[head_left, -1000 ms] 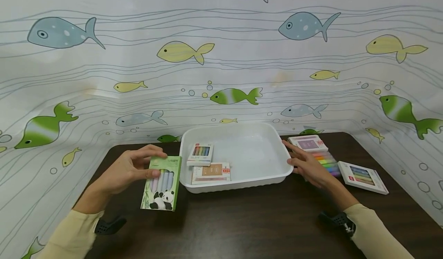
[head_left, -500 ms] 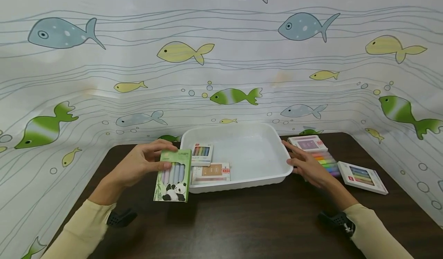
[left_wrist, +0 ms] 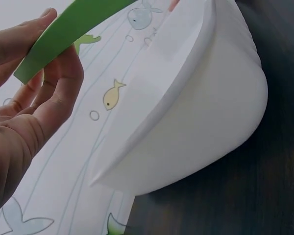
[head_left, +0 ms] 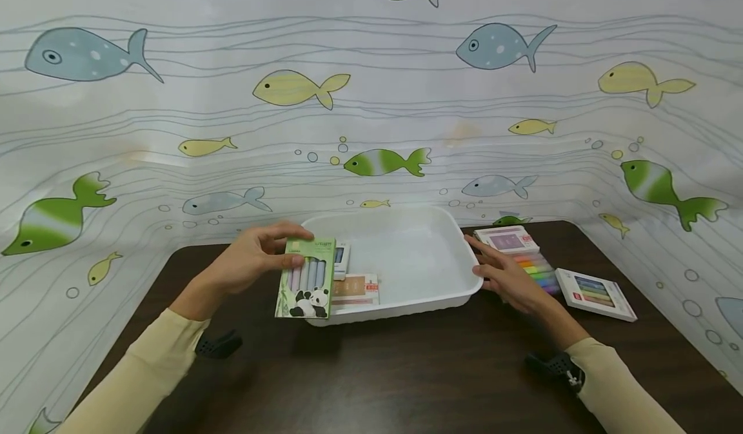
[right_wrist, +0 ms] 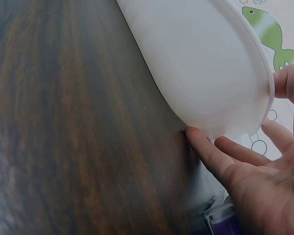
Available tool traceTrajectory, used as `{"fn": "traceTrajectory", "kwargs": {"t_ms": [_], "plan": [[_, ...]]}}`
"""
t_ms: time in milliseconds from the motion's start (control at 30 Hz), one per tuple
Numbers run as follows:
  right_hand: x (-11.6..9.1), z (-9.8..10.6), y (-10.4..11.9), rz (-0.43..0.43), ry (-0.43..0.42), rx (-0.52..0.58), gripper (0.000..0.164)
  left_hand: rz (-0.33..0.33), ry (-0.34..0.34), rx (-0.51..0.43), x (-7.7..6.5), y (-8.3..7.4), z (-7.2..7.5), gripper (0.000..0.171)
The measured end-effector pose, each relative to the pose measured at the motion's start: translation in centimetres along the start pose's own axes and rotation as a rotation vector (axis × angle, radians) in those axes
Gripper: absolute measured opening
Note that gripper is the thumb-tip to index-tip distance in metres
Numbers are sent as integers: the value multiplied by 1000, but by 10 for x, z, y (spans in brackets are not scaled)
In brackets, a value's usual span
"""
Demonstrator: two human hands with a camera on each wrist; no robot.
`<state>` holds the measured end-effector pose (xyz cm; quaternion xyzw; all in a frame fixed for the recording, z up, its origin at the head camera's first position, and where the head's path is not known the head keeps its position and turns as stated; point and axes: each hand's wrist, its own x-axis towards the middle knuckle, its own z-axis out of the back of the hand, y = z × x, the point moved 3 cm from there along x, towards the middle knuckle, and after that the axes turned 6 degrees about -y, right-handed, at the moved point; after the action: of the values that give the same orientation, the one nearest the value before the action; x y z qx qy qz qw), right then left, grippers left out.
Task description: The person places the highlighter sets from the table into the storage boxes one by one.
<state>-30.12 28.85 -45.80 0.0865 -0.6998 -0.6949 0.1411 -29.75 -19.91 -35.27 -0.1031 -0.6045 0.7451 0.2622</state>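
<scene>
As the green panda box (head_left: 316,273) is held between thumb and fingers of the left hand (head_left: 249,258) at the left end of the white tray (head_left: 412,260), loading seems in hand; lowering past the rim, beside the brown-labelled box (head_left: 354,290), is called for. The tray's right wall is touched by the right hand (head_left: 512,279), fingers extended.

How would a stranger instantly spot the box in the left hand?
Look for the big white tray on the dark table. At its left end, the left hand holds this box. Unlike the white boxes in the tray, it is green, with a panda picture.
</scene>
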Motion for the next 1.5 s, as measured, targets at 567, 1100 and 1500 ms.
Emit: {"fn": "traceTrajectory", "kwargs": {"t_ms": [567,1100,1500], "plan": [[-3,2,0,5,-3,-18,68,85,-84,125,29,4,-11,45],[-5,3,2,4,-1,-10,68,133,-49,124,53,1,-19,49],[0,0,3,2,3,-4,69,151,-12,131,72,-4,-25,46]]}}
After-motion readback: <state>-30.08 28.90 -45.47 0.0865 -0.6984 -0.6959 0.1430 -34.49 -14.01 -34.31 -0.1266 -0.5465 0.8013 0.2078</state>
